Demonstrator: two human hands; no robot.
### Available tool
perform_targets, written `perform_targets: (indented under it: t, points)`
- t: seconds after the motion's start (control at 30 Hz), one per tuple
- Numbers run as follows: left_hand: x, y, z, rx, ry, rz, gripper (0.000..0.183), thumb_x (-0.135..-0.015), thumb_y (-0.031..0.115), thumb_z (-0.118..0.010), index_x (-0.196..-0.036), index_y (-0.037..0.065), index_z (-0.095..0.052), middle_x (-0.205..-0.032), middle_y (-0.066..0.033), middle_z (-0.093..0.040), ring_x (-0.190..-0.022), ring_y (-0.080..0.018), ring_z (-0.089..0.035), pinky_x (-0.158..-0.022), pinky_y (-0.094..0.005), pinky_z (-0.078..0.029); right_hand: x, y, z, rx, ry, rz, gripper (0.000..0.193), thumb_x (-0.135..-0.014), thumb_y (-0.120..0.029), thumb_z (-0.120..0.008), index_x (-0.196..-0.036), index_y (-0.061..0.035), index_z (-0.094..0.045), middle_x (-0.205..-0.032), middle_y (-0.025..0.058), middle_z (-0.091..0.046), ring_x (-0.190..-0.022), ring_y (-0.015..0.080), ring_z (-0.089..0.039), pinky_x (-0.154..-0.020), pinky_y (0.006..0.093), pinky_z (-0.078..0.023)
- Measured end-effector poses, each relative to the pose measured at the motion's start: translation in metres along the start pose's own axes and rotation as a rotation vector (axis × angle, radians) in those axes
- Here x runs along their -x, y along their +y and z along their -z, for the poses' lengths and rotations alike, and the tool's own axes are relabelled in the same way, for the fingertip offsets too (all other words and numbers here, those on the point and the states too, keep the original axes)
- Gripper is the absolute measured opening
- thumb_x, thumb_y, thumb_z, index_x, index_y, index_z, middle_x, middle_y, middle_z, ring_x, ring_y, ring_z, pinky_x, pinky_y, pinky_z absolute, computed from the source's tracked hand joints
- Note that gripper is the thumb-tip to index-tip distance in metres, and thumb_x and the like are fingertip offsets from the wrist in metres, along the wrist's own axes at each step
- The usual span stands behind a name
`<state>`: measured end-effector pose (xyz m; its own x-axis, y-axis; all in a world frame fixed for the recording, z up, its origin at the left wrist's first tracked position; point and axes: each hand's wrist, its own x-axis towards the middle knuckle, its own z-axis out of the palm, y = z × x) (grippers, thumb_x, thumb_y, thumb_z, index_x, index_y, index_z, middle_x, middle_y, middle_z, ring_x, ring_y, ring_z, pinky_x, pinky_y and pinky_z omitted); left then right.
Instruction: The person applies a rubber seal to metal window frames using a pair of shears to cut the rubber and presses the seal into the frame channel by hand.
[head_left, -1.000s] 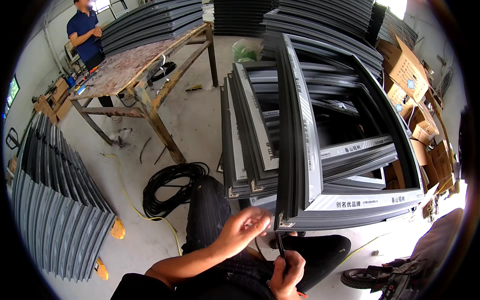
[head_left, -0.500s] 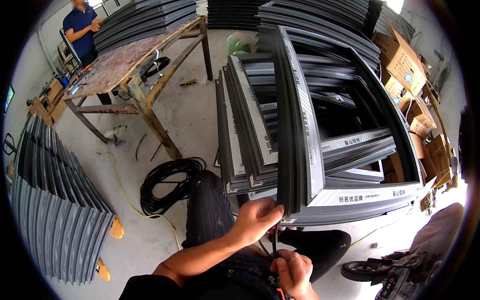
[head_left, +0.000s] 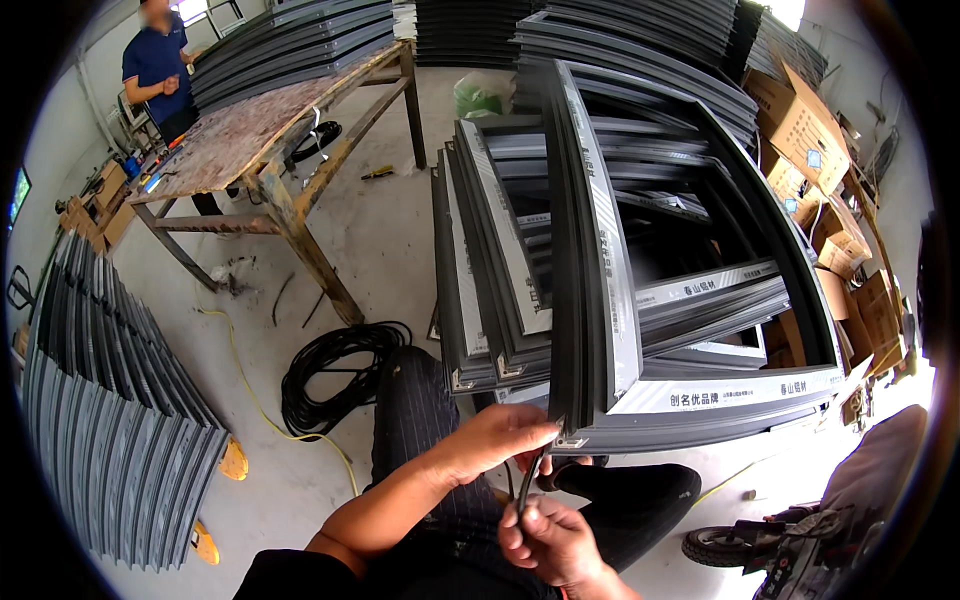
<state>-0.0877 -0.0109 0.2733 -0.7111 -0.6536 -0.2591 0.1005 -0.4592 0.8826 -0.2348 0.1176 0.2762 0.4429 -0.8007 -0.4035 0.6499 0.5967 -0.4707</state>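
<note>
A dark grey window frame [head_left: 700,395] with pale protective film lies on top of a stack before me. At its near left corner, my left hand [head_left: 495,440] is closed, its thumb against the frame's edge. A thin black rubber strip [head_left: 528,480] runs down from under those fingers. Lower down and slightly right, my right hand [head_left: 555,540] pinches the strip between thumb and fingers. The strip looks bent between the two hands. Exactly how the left fingers hold it is partly hidden.
More frames [head_left: 485,250] are stacked beneath. A coil of black strip [head_left: 335,375] lies on the floor, left of my knee. A worn wooden table [head_left: 250,125] stands far left, with a person [head_left: 155,75] behind it. Dark profiles [head_left: 130,430], cardboard boxes [head_left: 800,130] and a wheeled vehicle [head_left: 800,545] flank the sides.
My right hand has moved left and slightly up with the strip, which now slants. My left hand has shifted slightly left. The person behind the table has drawn one hand back from the profiles.
</note>
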Motion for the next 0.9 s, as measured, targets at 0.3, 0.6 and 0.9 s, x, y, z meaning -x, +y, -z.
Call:
perform_targets:
  t: [0.3,0.6,0.9]
  points:
    - [-0.006,-0.025,-0.013,-0.095,0.158,-0.153,0.026,-0.095,0.028,-0.057,-0.089,0.003,-0.060,-0.069,0.0028,-0.054,-0.061,-0.0051,-0.050,-0.054,-0.0211,-0.039,-0.001,0.004,-0.005,0.193,0.147,0.055,0.021,-0.098,-0.023,-0.050,-0.093,-0.0033,-0.058,-0.073,0.0057,-0.057,-0.057,0.0133,-0.047,-0.051,0.0242,-0.037]
    - [0.000,-0.015,-0.011,-0.040,0.102,-0.150,0.026,-0.095,0.030,-0.059,-0.088,0.005,-0.059,-0.066,0.0052,-0.048,-0.058,-0.0039,-0.045,-0.051,-0.0201,-0.037,0.018,-0.015,0.005,0.817,0.392,0.377,0.014,-0.089,-0.011,-0.061,-0.096,0.0013,-0.061,-0.070,0.0014,-0.057,-0.063,0.0117,-0.051,-0.057,0.0267,-0.042]
    - [-0.003,-0.021,-0.008,0.004,0.076,-0.144,0.027,-0.099,0.027,-0.048,-0.089,0.005,-0.059,-0.068,0.0024,-0.051,-0.060,-0.0061,-0.045,-0.055,-0.0233,-0.036,0.015,-0.075,-0.005,1.760,0.538,1.095,0.024,-0.068,0.002,-0.071,-0.091,-0.0021,-0.065,-0.078,0.0106,-0.060,-0.070,0.0286,-0.057,-0.062,0.0371,-0.046]
